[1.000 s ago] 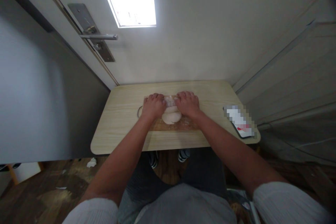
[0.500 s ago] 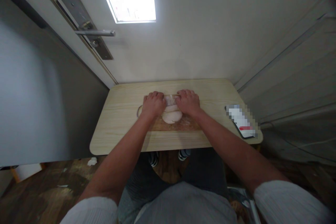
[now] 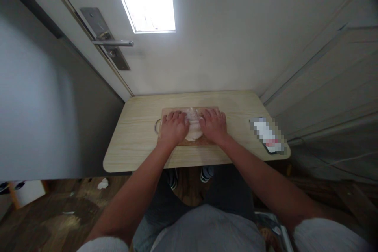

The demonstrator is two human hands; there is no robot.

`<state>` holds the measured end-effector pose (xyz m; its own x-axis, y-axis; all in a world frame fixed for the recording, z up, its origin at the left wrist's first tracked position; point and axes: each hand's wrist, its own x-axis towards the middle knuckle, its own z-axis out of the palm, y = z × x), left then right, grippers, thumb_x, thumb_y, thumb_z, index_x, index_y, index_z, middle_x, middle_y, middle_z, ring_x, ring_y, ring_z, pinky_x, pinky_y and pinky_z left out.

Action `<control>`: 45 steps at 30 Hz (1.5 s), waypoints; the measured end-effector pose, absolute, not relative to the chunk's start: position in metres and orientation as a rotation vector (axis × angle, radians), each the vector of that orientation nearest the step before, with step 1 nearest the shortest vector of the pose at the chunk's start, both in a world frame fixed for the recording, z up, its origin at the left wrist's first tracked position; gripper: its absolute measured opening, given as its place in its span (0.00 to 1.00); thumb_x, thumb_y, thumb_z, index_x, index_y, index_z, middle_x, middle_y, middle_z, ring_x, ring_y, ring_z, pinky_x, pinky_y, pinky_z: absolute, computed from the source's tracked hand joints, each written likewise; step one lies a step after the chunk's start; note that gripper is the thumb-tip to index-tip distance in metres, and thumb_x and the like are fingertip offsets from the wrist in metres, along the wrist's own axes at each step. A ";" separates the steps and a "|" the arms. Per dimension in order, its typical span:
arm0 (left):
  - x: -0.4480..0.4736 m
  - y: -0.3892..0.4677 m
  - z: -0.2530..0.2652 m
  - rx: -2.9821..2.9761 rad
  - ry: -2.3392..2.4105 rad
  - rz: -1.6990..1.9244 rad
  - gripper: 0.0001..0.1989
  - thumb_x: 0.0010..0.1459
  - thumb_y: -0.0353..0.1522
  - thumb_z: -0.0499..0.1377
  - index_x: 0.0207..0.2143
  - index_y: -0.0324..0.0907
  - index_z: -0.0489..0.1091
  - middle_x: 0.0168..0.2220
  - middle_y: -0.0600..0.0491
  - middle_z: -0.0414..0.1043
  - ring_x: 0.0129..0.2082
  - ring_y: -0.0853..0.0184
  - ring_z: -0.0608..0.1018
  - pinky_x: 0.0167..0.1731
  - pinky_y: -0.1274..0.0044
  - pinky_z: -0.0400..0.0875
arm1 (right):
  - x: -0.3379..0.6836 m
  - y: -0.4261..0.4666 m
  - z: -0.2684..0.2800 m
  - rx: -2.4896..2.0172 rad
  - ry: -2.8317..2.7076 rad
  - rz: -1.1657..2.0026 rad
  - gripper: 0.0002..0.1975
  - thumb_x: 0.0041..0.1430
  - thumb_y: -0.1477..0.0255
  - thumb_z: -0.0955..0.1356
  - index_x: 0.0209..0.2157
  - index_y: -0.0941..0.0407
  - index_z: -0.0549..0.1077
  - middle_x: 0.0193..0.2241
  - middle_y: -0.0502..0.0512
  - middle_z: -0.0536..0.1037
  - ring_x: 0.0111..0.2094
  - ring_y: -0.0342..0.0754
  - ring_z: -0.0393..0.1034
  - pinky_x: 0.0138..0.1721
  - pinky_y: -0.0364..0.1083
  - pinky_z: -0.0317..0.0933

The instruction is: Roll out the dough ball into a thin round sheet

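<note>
A round of pale dough [image 3: 194, 136] lies on a wooden cutting board [image 3: 211, 109], which has a metal ring handle [image 3: 157, 126] at its left end and white flour across its middle. Over the dough's far part runs a pale, floured bar, apparently a rolling pin [image 3: 194, 122]; its ends are hidden under my hands. My left hand [image 3: 175, 126] is closed over its left end, fingers curled forward. My right hand [image 3: 214, 125] closes over the right end in the same way. Both thumbs point inward.
The board lies on a small light wood table [image 3: 132, 141] pushed against a door with a metal handle [image 3: 113, 43]. A phone [image 3: 267, 136], partly pixelated, lies near the table's right edge. A crumpled white paper [image 3: 103, 183] is on the floor at left.
Both hands have come back toward me over the dough with the rolling pin, uncovering the board's far edge. Less dough shows in front of it. The view has shifted slightly.
</note>
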<state>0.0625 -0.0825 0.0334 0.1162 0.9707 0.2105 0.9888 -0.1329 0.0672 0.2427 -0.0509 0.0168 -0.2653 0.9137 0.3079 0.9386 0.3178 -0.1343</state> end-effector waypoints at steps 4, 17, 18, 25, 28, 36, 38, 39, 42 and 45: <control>0.065 -0.097 0.036 -2.295 -1.984 -0.330 0.20 0.70 0.40 0.44 0.55 0.45 0.68 0.56 0.45 0.71 0.56 0.53 0.69 0.55 0.60 0.60 | 0.247 -0.063 0.013 -1.647 -2.258 -0.107 0.19 0.68 0.63 0.59 0.51 0.54 0.74 0.56 0.58 0.74 0.55 0.59 0.59 0.54 0.57 0.48; 0.071 -0.122 0.031 -2.306 -1.965 -0.400 0.21 0.70 0.41 0.43 0.56 0.46 0.68 0.56 0.47 0.71 0.55 0.55 0.70 0.55 0.61 0.60 | 0.255 -0.090 0.002 -1.563 -2.199 -0.096 0.19 0.69 0.63 0.59 0.52 0.55 0.74 0.59 0.59 0.71 0.59 0.59 0.57 0.58 0.57 0.49; 0.072 -0.125 0.030 -2.309 -1.973 -0.404 0.21 0.70 0.41 0.43 0.56 0.46 0.67 0.57 0.47 0.71 0.55 0.55 0.70 0.55 0.61 0.60 | 0.256 -0.094 0.000 -1.562 -2.192 -0.096 0.20 0.69 0.63 0.59 0.54 0.55 0.73 0.59 0.60 0.70 0.60 0.59 0.57 0.58 0.57 0.49; 0.076 -0.133 0.031 -2.320 -2.038 -0.394 0.23 0.70 0.42 0.43 0.61 0.48 0.64 0.61 0.48 0.68 0.59 0.55 0.67 0.59 0.60 0.56 | 0.257 -0.107 -0.004 -1.616 -2.183 -0.084 0.23 0.70 0.64 0.57 0.60 0.56 0.67 0.62 0.62 0.67 0.60 0.58 0.57 0.59 0.57 0.48; 0.074 -0.128 0.034 -2.326 -2.062 -0.370 0.23 0.70 0.42 0.44 0.61 0.48 0.64 0.61 0.48 0.68 0.60 0.55 0.67 0.59 0.60 0.56 | 0.254 -0.102 0.001 -1.635 -2.187 -0.070 0.22 0.69 0.63 0.58 0.58 0.55 0.69 0.61 0.62 0.68 0.60 0.58 0.57 0.59 0.57 0.46; 0.067 -0.112 0.038 -2.382 -2.031 -0.316 0.22 0.70 0.42 0.42 0.57 0.49 0.68 0.59 0.48 0.69 0.58 0.55 0.68 0.57 0.61 0.59 | 0.249 -0.083 0.010 -1.670 -2.214 -0.047 0.21 0.69 0.62 0.57 0.54 0.54 0.74 0.60 0.60 0.70 0.59 0.59 0.57 0.58 0.58 0.46; 0.065 -0.108 0.037 -2.376 -2.022 -0.308 0.22 0.70 0.42 0.42 0.57 0.48 0.68 0.59 0.48 0.69 0.58 0.55 0.68 0.57 0.61 0.59 | 0.247 -0.079 0.011 -1.682 -2.219 -0.068 0.21 0.70 0.62 0.57 0.53 0.53 0.74 0.60 0.59 0.70 0.60 0.59 0.56 0.59 0.59 0.45; 0.064 -0.105 0.037 -2.370 -2.018 -0.306 0.22 0.70 0.42 0.42 0.57 0.48 0.67 0.59 0.48 0.69 0.58 0.54 0.68 0.57 0.60 0.59 | 0.246 -0.077 0.012 -1.686 -2.223 -0.076 0.21 0.70 0.62 0.57 0.53 0.53 0.75 0.60 0.59 0.70 0.60 0.59 0.56 0.59 0.60 0.45; 0.062 -0.096 0.034 -2.342 -2.025 -0.312 0.23 0.70 0.42 0.42 0.59 0.47 0.66 0.60 0.47 0.68 0.59 0.54 0.67 0.58 0.59 0.58 | 0.243 -0.069 0.015 -1.692 -2.245 -0.076 0.21 0.69 0.62 0.57 0.54 0.52 0.74 0.59 0.58 0.71 0.59 0.61 0.57 0.59 0.61 0.45; 0.060 -0.086 0.030 -2.321 -2.066 -0.306 0.23 0.70 0.42 0.42 0.59 0.49 0.65 0.60 0.48 0.68 0.60 0.54 0.66 0.59 0.58 0.56 | 0.240 -0.060 0.019 -1.692 -2.257 -0.072 0.21 0.69 0.62 0.57 0.53 0.52 0.74 0.58 0.57 0.72 0.58 0.61 0.57 0.58 0.61 0.44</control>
<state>0.0596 -0.0865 0.0298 0.1052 0.9817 0.1585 0.9856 -0.1242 0.1150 0.2402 -0.0599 0.0190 -0.2485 0.9270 0.2808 0.9430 0.2977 -0.1484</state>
